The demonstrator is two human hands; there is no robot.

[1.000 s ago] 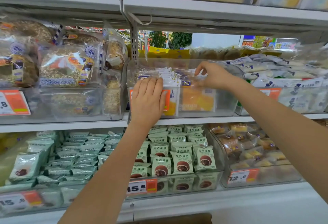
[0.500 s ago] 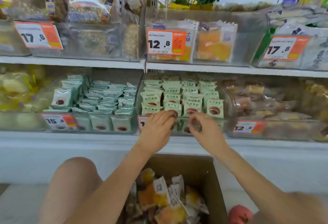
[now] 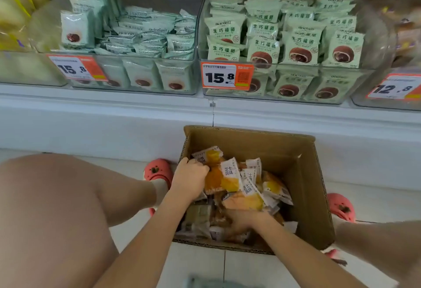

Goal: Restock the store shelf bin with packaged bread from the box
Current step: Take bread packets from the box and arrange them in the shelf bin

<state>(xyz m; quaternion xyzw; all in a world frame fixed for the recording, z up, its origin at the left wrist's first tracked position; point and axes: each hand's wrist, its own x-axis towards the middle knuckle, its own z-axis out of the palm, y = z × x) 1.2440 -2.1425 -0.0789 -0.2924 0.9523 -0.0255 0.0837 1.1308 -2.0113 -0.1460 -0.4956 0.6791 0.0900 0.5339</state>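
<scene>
1. Head view: both hands are reaching into the cardboard box (image 3: 303, 173) on the floor. The left hand (image 3: 190, 179) is curling round an orange packaged bread (image 3: 230, 177); the right hand (image 3: 245, 220) is digging among packets, its grip unclear.
2. The box is holding many packets, so plenty of restocking appears left.
3. The target shelf bin is lying out of frame; the right fingers are buried.

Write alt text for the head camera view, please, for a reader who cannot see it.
Both hands, left hand and right hand, reach into a cardboard box of packaged bread on the floor. Behind it, shelf bins hold green packets.
</scene>
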